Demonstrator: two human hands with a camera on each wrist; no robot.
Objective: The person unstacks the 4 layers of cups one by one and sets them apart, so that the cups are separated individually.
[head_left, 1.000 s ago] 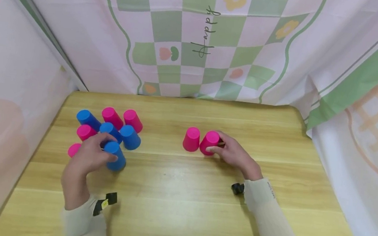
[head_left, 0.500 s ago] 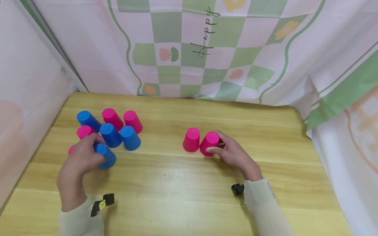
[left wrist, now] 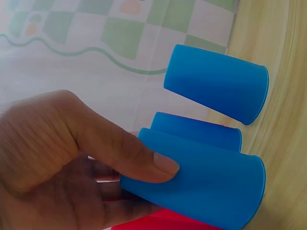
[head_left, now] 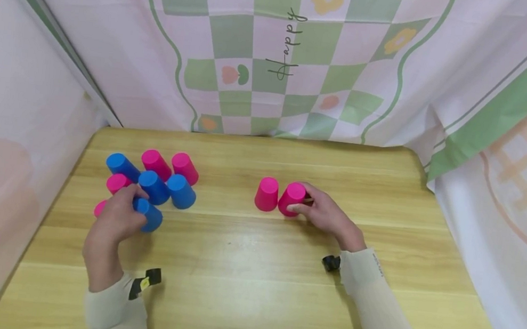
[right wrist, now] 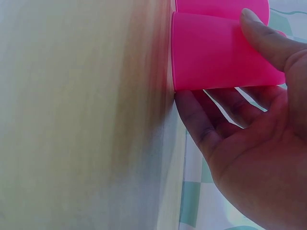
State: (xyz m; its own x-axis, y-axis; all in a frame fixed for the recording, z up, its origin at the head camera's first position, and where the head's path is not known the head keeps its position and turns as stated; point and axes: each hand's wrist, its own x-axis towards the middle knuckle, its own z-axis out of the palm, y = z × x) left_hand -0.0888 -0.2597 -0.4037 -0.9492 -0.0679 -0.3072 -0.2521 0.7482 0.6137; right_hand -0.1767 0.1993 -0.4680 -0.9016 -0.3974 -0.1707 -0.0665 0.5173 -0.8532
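Note:
At the left of the table, my left hand [head_left: 118, 216] grips an upside-down blue cup [left wrist: 206, 179], thumb on the near side and fingers behind it. Two more blue cups [head_left: 154, 188] [head_left: 181, 192] stand just beyond it. My right hand [head_left: 323, 211] holds an upside-down pink cup [right wrist: 220, 52] between thumb and fingers, its rim on or very near the table. Close on its left stands a second pink cup [head_left: 267, 194]. Part of a pink cup [head_left: 101, 208] shows behind the left hand; the rest of it is hidden.
Around the left group stand another blue cup [head_left: 122, 166] and pink cups [head_left: 156, 164] [head_left: 186, 168] [head_left: 118, 183], all upside down. The wooden table [head_left: 240, 291] meets a patterned cloth [head_left: 270, 101] at the back, with cloth walls on both sides.
The left hand has shifted slightly left with the blue cup, bringing it nearer the pink cups at the left. The right hand and its pink cup have stayed in place.

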